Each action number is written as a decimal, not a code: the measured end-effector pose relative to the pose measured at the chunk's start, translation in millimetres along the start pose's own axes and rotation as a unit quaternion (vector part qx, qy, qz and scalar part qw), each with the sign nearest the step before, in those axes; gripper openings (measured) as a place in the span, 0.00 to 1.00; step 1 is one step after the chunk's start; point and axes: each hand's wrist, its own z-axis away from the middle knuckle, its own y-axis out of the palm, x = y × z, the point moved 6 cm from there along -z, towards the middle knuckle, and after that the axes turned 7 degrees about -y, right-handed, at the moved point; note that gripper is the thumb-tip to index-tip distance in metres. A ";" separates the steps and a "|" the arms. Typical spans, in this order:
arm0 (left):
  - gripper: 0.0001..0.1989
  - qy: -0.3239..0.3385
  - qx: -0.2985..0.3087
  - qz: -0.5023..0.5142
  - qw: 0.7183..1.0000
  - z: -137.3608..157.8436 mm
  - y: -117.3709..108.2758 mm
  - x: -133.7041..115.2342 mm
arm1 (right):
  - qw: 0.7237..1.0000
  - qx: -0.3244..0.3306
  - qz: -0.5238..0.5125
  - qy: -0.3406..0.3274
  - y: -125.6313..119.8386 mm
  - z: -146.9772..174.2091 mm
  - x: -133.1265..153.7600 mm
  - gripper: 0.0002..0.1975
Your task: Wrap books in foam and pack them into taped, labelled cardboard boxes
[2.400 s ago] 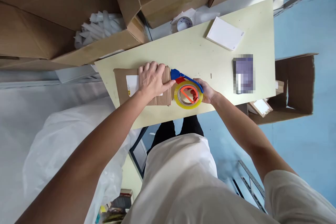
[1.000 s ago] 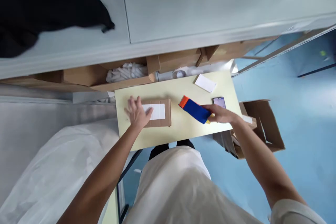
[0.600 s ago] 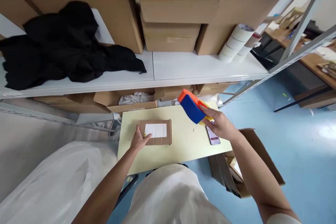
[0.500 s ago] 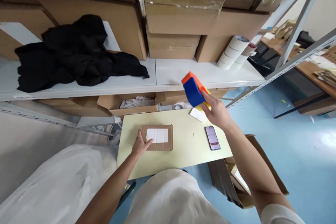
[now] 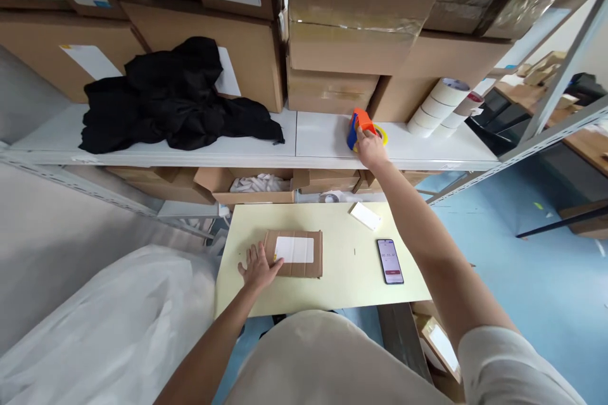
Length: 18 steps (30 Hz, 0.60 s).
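A small flat cardboard box (image 5: 317,253) with a white label (image 5: 297,249) lies on the pale yellow table (image 5: 342,291). My left hand (image 5: 259,269) rests at its left edge, fingers spread, the thumb on the label's lower corner. Over on the grey shelf, my right hand (image 5: 372,150) grips an orange and blue tape dispenser (image 5: 363,119) with a yellow roll in it. The dispenser appears to stand on the shelf surface, near the front edge. The hand hides part of it.
Black cloth (image 5: 175,101) lies on the shelf's left. White tape rolls (image 5: 437,107) are stacked at right, before large cartons (image 5: 351,44). A phone (image 5: 390,261) and a small white box (image 5: 365,216) are on the table. An open carton (image 5: 403,329) stands below, right.
My right hand has carried the tape dispenser from above the table forward onto the shelf. The fingers of my left hand have spread at the box's edge. The view has shifted slightly.
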 end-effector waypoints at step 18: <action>0.38 0.071 0.189 0.373 0.906 -1.2 40.2 46.0 | 0.782 0.162 -0.569 0.197 223.5 321.9 189.9 0.39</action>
